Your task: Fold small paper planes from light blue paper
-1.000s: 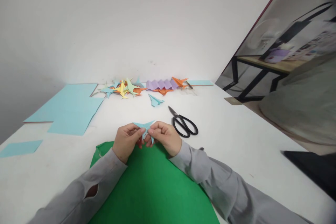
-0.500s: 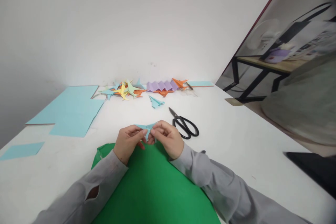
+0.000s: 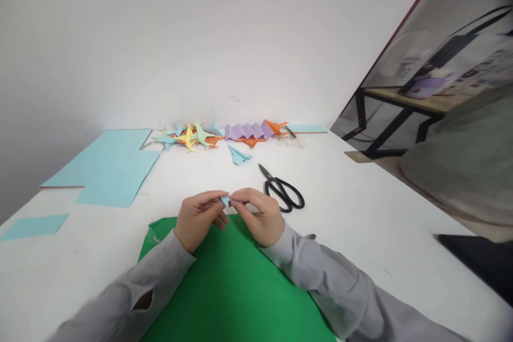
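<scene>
A small folded light-blue paper [image 3: 225,201] is gripped at both ends, just left of the black-handled scissors [image 3: 282,189]. By the left hand [image 3: 200,218] and the right hand [image 3: 259,216] it is pinched between thumb and fingers, and both hands are turned inward. The grey-sleeved forearms [image 3: 340,272] are spread apart. A blue paper plane [image 3: 239,155] is laid beyond the scissors, leftward.

The head camera looks over the table [image 3: 372,214] (downward, forward).

Seemingly plain light blue is shown by the paper [image 3: 225,201] at the right hand [image 3: 262,217]; black, by scissor handles [image 3: 277,180] beyond.
</scene>
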### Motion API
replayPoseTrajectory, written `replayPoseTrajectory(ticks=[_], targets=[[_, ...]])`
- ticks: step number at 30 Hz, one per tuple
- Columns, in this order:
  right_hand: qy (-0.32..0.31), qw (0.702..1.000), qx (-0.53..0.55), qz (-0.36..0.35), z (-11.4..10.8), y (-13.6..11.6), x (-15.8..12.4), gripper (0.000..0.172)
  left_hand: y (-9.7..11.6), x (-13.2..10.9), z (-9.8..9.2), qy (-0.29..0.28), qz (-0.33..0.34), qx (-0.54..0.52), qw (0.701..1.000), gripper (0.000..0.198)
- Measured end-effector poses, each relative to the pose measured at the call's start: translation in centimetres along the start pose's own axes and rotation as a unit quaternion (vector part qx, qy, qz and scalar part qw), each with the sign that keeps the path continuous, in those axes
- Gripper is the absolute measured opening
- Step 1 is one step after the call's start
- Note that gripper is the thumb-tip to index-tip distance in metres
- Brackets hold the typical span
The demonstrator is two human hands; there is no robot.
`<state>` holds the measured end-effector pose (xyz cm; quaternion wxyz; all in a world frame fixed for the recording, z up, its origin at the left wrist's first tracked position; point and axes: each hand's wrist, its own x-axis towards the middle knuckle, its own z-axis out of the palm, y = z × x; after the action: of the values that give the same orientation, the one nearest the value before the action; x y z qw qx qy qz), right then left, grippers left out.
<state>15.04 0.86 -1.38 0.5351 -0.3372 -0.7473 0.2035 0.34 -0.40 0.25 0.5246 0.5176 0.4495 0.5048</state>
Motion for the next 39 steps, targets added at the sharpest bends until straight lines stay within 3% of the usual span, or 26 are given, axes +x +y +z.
replayPoseTrajectory(ticks=[4,9,12,16,20,29,34,39], targets=[[0.016,1.0,-0.019,-0.012,0.0,-0.2,0.1,0.012,0.2,0.2,-0.1,0.032,0.012,-0.002,0.999,0.015],[0.087,0.994,-0.066,0.023,-0.1,-0.1,0.2,0.031,0.3,0.1,-0.3,0.084,0.082,0.072,0.99,0.014],[0.054,0.995,-0.009,0.081,0.0,0.2,0.2,0.035,0.1,0.0,-0.6,0.102,0.145,0.126,0.976,0.017],[-0.029,0.982,0.136,0.127,0.4,0.1,0.0,0.028,-0.3,-0.1,-0.6,0.093,0.179,0.156,0.967,0.018],[-0.008,0.977,0.164,0.135,0.7,0.0,0.0,0.013,-0.6,0.0,-0.4,0.071,0.197,0.126,0.97,0.018],[0.048,0.938,0.242,0.242,0.6,-0.1,0.3,0.01,-0.1,-0.1,0.1,0.024,0.157,0.007,0.987,0.015],[0.031,0.931,0.252,0.261,0.3,-0.5,0.6,0.01,0.3,0.1,-0.6,-0.029,0.068,-0.039,0.996,0.021],[0.003,0.921,0.298,0.251,0.3,0.0,0.7,0.013,0.3,0.6,-1.2,-0.034,0.063,-0.021,0.997,0.018]])
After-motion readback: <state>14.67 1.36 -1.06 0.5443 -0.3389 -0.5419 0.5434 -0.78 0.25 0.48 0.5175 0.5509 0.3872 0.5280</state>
